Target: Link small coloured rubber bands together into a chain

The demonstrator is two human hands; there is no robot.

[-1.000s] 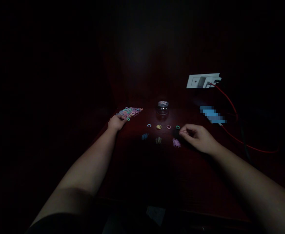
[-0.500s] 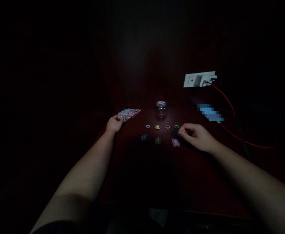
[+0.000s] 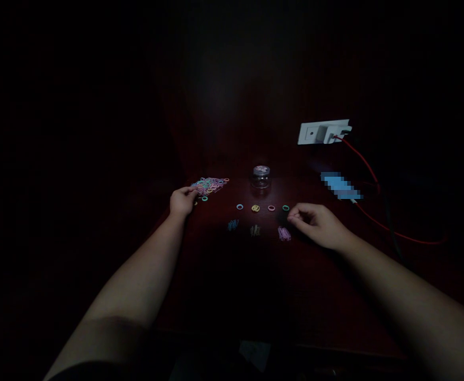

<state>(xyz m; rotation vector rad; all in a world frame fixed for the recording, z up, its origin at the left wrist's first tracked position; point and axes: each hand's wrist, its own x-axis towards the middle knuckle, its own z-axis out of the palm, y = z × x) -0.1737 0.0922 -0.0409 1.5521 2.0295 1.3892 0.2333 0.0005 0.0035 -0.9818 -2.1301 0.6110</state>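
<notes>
My left hand [image 3: 183, 201] is at the near-left edge of a mixed pile of pastel paper clips and small rings [image 3: 212, 185]; its fingers are drawn together, and whatever is between them is hidden. A green ring [image 3: 204, 199] lies just right of its fingertips. My right hand [image 3: 315, 223] rests on the table, thumb and fingers pinched, their contents too small to make out. Just beyond its fingertips is another green ring [image 3: 285, 208]. Leftward in that row lie a pink ring [image 3: 271, 208], yellow rings [image 3: 255, 208] and a blue ring [image 3: 240, 207].
Nearer me lie blue clips [image 3: 233, 225], yellowish clips [image 3: 255, 230] and purple clips [image 3: 284, 233]. A clear lidded jar [image 3: 261, 179] stands behind the rings. At right, a phone-like blurred object [image 3: 340, 185] joins a red cable [image 3: 391, 232]; a wall socket [image 3: 309, 133] holds a white plug.
My left hand has drawn slightly left, and a green ring now shows apart from its fingers at the pile's near edge. My right hand has barely moved. The view has shifted slightly.
</notes>
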